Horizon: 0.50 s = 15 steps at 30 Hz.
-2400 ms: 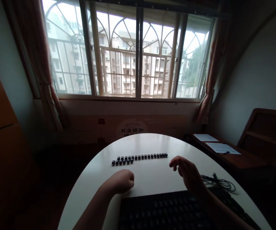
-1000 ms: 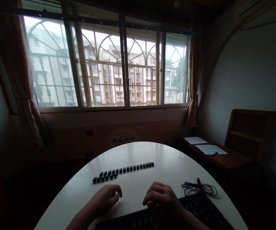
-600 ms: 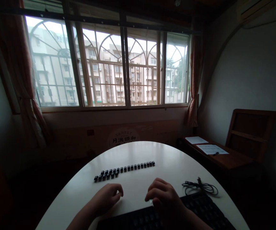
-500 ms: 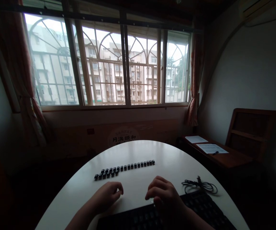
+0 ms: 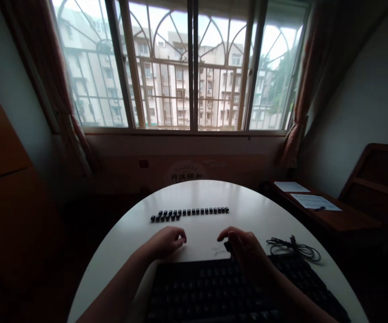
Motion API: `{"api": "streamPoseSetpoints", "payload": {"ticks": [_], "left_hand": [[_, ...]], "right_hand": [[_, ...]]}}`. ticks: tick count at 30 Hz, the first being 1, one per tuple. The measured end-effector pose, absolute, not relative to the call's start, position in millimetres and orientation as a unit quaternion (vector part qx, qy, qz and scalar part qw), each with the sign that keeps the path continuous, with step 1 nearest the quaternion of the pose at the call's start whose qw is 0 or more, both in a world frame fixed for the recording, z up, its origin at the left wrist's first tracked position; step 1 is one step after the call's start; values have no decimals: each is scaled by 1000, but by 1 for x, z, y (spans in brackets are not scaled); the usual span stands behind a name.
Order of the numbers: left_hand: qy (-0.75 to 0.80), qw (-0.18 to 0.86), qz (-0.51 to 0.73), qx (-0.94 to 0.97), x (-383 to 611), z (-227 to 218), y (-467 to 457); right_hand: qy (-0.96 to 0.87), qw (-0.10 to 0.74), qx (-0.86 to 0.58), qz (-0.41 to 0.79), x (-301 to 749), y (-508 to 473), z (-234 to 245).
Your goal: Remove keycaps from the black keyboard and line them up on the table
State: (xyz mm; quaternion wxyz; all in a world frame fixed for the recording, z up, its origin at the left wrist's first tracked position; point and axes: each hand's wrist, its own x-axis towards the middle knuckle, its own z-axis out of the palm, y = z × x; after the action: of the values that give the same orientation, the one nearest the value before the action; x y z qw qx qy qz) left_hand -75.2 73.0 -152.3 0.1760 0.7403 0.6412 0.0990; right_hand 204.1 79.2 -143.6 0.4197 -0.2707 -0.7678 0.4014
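Room: dim, lit from a wide barred window (image 5: pixel 194 89) beyond the table, with curtains (image 5: pixel 54 67) at both sides.
Worktop: white and rounded at its far edge (image 5: pixel 247 202); sheets of paper (image 5: pixel 316 202) lie apart from it, on brown wooden furniture (image 5: pixel 358 220) to the right.
Black keyboard (image 5: pixel 187 287): at the near side, its long axis running left to right; a coiled cable (image 5: pixel 293 246) lies just beyond its right part.
Keycap rows: a long row (image 5: pixel 193 211) stretches across the worktop past both hands, with a short row (image 5: pixel 167 218) just on the near side of its left end.
Right hand (image 5: pixel 244 246): over the keyboard's far edge, fingers closed on a small black piece (image 5: pixel 228 246); thin wires (image 5: pixel 219 250) show beside it, blurred.
Left hand (image 5: pixel 170 238): loosely curled, near the short row; whether the fingers meet or hold anything cannot be told.
Key relation: the black piece sits between keyboard and long row, whose right end lies ahead of the right hand, the nearer one.
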Motion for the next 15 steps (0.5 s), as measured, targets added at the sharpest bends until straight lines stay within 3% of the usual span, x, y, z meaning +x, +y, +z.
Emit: {"api": "streamPoseSetpoints", "payload": {"ticks": [7,15], "left_hand": [[634,184,96,745,-75,-159,74],[623,198,85,752,-73,-152,72]], "right_hand": [[-753,291,-233,543,201,80,-156],[-733,274,-226,580,193,80,-170]]}}
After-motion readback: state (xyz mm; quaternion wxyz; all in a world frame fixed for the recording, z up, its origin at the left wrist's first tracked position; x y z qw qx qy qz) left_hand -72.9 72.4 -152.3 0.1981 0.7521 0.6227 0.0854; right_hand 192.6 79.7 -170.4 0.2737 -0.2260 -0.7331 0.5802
